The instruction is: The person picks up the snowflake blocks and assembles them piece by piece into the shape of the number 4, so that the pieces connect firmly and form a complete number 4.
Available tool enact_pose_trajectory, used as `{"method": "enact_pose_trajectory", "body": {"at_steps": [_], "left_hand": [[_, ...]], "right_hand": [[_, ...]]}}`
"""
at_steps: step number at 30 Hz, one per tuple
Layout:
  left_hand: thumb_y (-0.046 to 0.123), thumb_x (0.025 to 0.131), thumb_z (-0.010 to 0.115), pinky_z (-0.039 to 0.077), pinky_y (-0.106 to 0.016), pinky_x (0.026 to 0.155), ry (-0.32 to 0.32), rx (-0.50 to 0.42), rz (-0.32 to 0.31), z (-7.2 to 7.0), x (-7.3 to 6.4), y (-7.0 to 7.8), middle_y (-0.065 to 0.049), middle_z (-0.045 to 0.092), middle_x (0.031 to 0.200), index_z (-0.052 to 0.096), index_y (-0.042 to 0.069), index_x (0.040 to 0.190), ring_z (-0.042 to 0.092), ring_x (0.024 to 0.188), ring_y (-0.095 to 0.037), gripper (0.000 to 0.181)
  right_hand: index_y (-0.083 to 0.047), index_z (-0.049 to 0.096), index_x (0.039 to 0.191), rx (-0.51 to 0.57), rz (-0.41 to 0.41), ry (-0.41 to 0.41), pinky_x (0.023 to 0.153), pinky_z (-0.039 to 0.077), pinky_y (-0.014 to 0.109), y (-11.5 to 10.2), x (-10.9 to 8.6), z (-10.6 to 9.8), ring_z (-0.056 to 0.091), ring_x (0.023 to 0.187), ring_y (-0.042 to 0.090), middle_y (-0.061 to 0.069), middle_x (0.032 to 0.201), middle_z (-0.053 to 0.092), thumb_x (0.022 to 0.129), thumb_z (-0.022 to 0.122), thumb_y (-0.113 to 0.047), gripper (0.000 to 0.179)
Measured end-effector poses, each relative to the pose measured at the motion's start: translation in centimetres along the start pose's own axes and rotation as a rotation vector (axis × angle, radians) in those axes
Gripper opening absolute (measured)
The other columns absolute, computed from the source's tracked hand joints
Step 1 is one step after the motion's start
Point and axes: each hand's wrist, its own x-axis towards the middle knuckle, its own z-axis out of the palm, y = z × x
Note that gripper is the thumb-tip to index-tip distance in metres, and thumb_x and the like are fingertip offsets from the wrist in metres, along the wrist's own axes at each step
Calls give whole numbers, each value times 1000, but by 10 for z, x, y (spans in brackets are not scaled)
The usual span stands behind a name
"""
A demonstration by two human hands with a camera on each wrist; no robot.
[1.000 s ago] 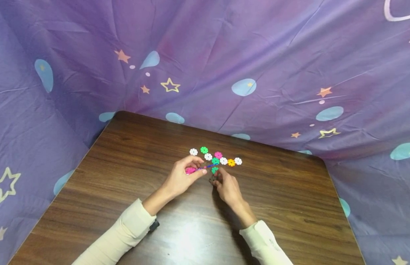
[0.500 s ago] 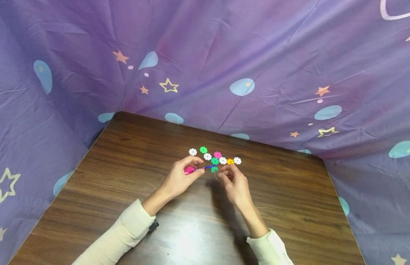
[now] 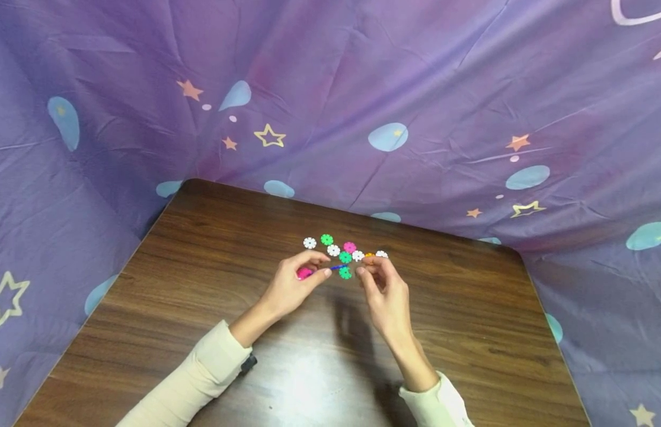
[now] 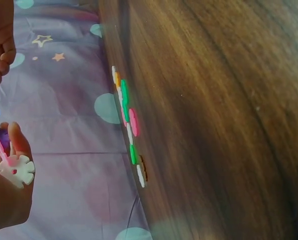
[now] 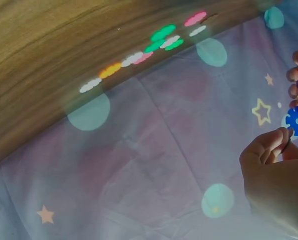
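My left hand [image 3: 293, 281] holds a joined string of toothed flower-shaped discs. In the left wrist view the string shows a white disc [image 4: 18, 171], a pink disc [image 4: 2, 151] edge-on and a purple disc [image 4: 0, 142]. A blue disc [image 5: 296, 121] stands at its far end, beyond the left fingertips. To the right, my right hand [image 3: 386, 296] pinches a dark disc [image 5: 287, 145], seen edge-on close to the blue one. Whether these two discs touch I cannot tell. Both hands are raised above the table.
Loose discs lie on the wooden table [image 3: 213, 231] beyond the hands, among them a white disc [image 3: 309, 243], a green disc [image 3: 326, 239], a pink disc [image 3: 350, 247] and a partly covered orange disc [image 5: 110, 70]. A patterned purple cloth [image 3: 330, 107] hangs behind.
My right hand has moved to the right, away from the green disc nearest me, and now partly covers the orange and white discs. My left hand stays almost still with its string.
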Motion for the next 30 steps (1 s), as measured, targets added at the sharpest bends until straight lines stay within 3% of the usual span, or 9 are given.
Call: {"method": "enact_pose_trajectory", "body": {"at_steps": [5,9,16,22,30], "left_hand": [[11,91,76,57,-23,72,-1,9,2,0,0,1,-10,75,99,73,9,113,66,84,-15,21],[10,91,77,55,-22,70,1,19,15,1,0,1,-10,75,97,74,9,112,65,81,-13,21],[10,91,77,50,-21,61,7,28,32,2,-1,2,-9,75,92,76,9,112,58,70,-8,22],[9,90,78,48,-19,58,16,37,48,3,-1,2,-9,75,89,77,8,113,55,67,-7,23],[8,89,79,45,-18,57,33,39,82,3,1,-1,-13,76,87,78,4,111,55,67,-8,23]], "right_hand": [[-8,69,115,-4,-22,17,69,53,15,-4,1,-1,68,76,17,9,89,77,99,69,-11,16],[-7,68,115,15,-22,6,69,52,15,-6,2,0,68,78,22,12,90,77,99,70,-11,17],[-7,71,111,18,-61,22,69,53,14,-6,1,2,66,74,9,9,87,77,97,71,-9,14],[-4,72,110,54,-46,19,73,59,18,-6,2,3,74,80,22,12,90,79,96,72,-6,14],[-2,72,109,96,-16,-17,72,64,25,-3,5,7,76,81,26,15,91,79,95,72,-3,14]]}}
